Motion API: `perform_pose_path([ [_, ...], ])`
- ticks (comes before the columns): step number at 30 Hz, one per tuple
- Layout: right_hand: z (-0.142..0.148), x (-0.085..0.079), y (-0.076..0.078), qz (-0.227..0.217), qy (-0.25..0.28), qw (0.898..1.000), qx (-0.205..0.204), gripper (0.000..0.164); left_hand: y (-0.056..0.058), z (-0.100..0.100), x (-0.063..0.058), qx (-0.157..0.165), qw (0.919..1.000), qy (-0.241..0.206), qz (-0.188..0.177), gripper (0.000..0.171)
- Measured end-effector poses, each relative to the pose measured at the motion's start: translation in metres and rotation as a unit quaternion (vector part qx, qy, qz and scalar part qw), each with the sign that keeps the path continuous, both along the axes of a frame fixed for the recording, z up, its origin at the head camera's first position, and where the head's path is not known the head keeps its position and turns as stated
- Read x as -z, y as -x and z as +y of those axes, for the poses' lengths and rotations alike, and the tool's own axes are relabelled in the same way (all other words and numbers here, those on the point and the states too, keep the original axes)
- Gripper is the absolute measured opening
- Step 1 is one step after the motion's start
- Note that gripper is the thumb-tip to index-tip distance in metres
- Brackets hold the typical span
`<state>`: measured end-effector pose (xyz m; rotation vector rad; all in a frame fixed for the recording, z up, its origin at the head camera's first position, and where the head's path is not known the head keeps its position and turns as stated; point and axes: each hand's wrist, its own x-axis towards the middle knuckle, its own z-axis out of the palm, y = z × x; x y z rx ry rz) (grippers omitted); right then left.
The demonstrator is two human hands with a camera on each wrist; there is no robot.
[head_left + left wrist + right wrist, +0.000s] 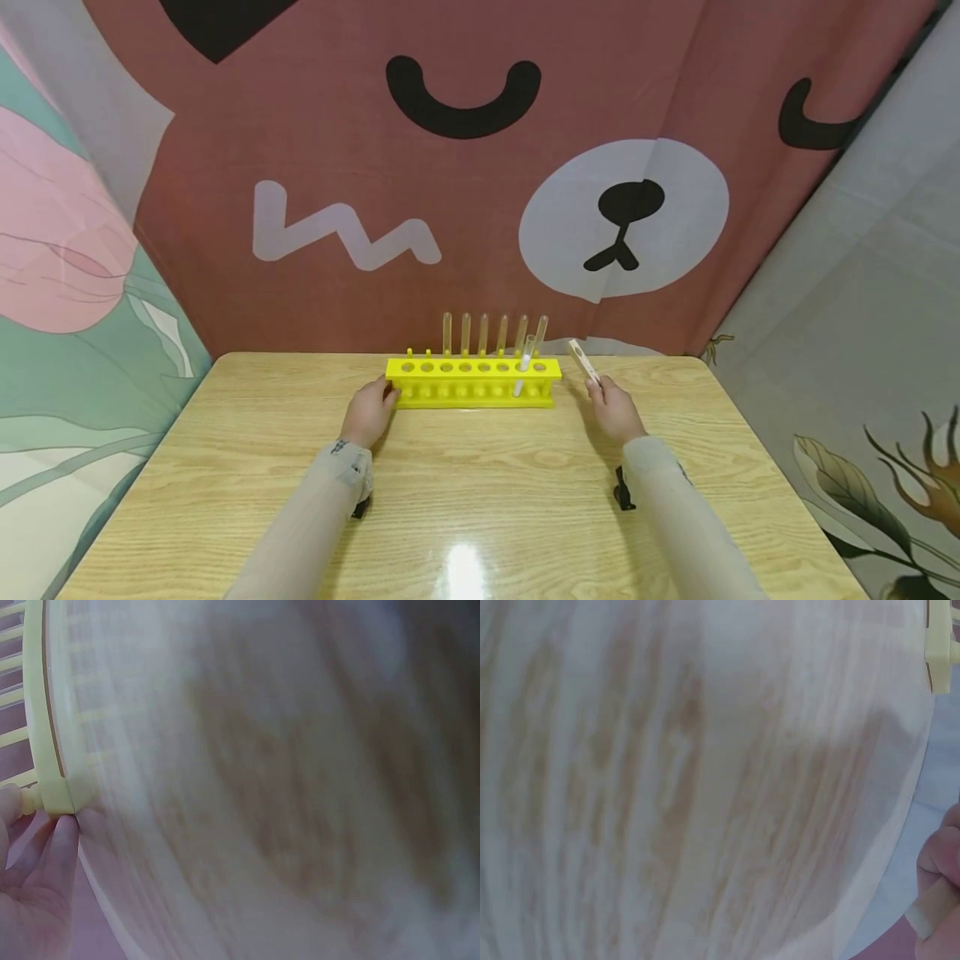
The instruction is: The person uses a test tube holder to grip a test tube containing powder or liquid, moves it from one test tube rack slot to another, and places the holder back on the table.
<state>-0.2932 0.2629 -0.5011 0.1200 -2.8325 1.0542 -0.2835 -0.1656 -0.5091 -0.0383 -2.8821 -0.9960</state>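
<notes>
A yellow test tube rack stands near the far edge of the table. My left hand grips its left end, thumb and fingertips at the corner in the left wrist view. One test tube with white stuff in it leans in a hole near the rack's right end. Several empty test tubes sit upside down along the rack's back row. To the right of the rack, my right hand holds a wooden test tube clamp, tilted up and left. Its lower end pokes out of the fist in the right wrist view.
The wood-grain table spreads in front of the rack, with a bright reflection near its front. Behind its far edge hangs a brown curtain with a cartoon bear. Patterned curtains flank the table on both sides.
</notes>
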Motion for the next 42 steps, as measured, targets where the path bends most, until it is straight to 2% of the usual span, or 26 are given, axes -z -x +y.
perform_pose_path([
  [5, -0.004, 0.001, -0.004, 0.012, 0.004, 1.0, -0.002, 0.032, 0.0, -0.001, 0.002, 0.003, 1.0, 0.0, 0.001, 0.041],
  [14, -0.013, -0.004, -0.007, 0.06, 0.025, 0.998, -0.012, 0.027, 0.0, -0.001, 0.002, 0.002, 1.0, 0.001, 0.003, 0.039],
  [20, -0.015, -0.005, -0.006, 0.068, 0.025, 0.997, -0.02, 0.028, 0.0, 0.0, 0.0, 0.0, 1.0, 0.001, 0.002, 0.04],
  [26, -0.015, -0.006, -0.006, 0.068, 0.03, 0.997, -0.029, 0.029, 0.001, -0.001, 0.002, 0.003, 0.9998, 0.006, 0.019, 0.036],
  [32, -0.017, -0.006, -0.007, 0.091, 0.036, 0.995, -0.036, 0.027, 0.001, -0.001, 0.002, 0.003, 0.9997, 0.008, 0.021, 0.036],
  [42, -0.024, -0.008, -0.008, 0.093, 0.071, 0.992, -0.042, 0.032, 0.0, 0.0, 0.0, 0.002, 0.9998, 0.006, 0.018, 0.035],
])
